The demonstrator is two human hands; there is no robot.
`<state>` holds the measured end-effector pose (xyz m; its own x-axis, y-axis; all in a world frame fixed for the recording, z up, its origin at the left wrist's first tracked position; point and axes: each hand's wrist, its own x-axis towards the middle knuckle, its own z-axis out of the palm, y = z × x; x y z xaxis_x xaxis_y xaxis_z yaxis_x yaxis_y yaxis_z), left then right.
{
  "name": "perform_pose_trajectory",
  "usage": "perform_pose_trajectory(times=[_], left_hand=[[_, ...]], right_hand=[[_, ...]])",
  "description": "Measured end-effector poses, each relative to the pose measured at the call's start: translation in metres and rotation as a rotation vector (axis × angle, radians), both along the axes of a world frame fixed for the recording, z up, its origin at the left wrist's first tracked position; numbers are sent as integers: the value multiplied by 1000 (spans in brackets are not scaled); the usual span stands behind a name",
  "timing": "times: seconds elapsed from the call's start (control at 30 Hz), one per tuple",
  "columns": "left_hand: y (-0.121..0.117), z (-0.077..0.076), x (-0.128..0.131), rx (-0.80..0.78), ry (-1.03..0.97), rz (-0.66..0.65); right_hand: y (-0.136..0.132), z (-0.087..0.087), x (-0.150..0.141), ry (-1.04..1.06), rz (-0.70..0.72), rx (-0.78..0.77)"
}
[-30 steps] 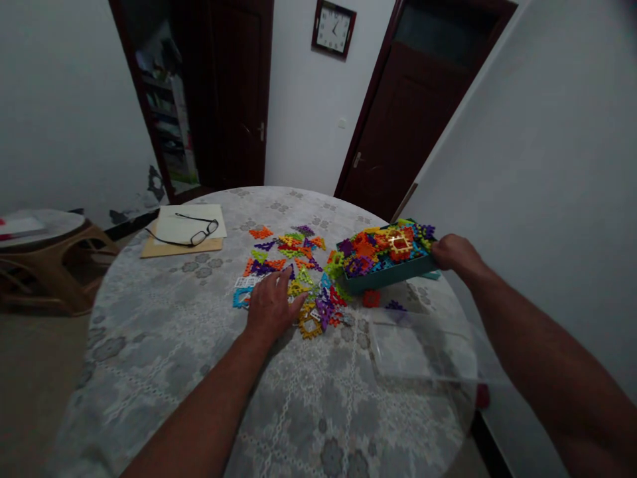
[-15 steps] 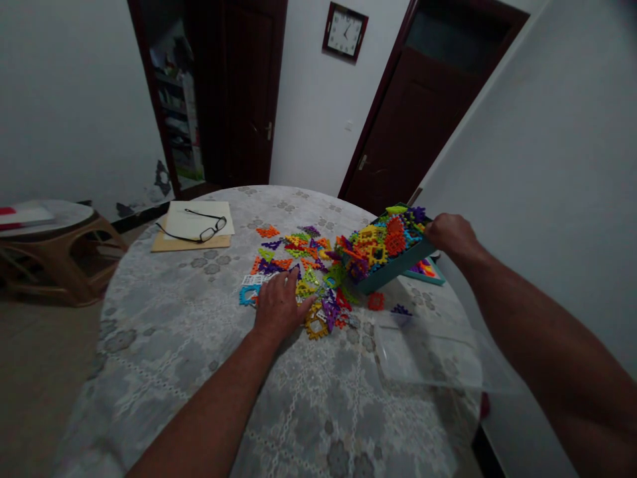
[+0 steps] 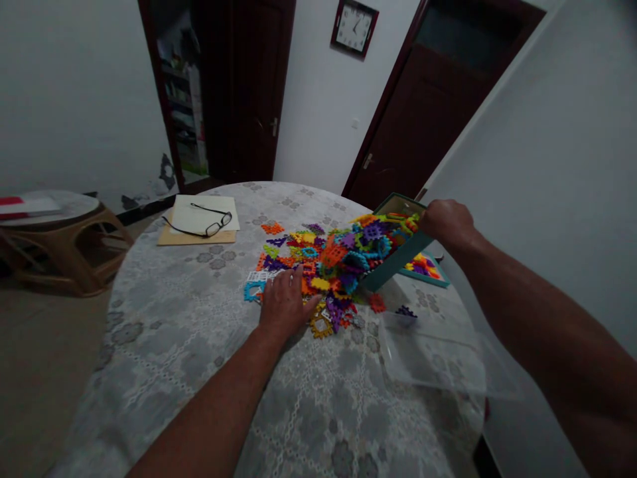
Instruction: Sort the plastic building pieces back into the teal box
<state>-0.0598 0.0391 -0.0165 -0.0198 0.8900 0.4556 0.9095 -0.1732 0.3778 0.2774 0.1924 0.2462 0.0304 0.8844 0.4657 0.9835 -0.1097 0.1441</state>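
At your left hand [image 3: 285, 302]: colourful pieces [image 3: 332, 252] lie heaped on the counter [image 3: 149, 358]; this hand is palm-down, with its fingers spread.
Your right hand [image 3: 446, 220]: clamped on the raised end of the teal box [image 3: 395, 264].
Teal box: tilted between your hands, low end at these pieces.

- A home, most likely a living or dining room, with plain white walls [image 3: 318, 106].
- Two dark panelled doors [image 3: 442, 106] with lever handles [image 3: 367, 160], and a square wall clock [image 3: 354, 28] between them.
- Cluttered shelves [image 3: 182, 103] beyond a doorway.
- A round-edged table under a floral tablecloth [image 3: 189, 378].
- Eyeglasses [image 3: 213, 230] on paper [image 3: 194, 207], and bright interlocking plastic toy pieces [image 3: 333, 253] heaped nearby.
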Motion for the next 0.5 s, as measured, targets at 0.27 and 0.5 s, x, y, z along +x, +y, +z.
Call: perform_pose_trajectory(times=[0.27, 0.5], left_hand=[[0, 2, 1, -43, 2, 20], [-2, 2, 2, -23, -2, 48]], right_hand=[[-12, 5, -60, -136, -13, -12], [-43, -17, -92, 9, 256, 224]])
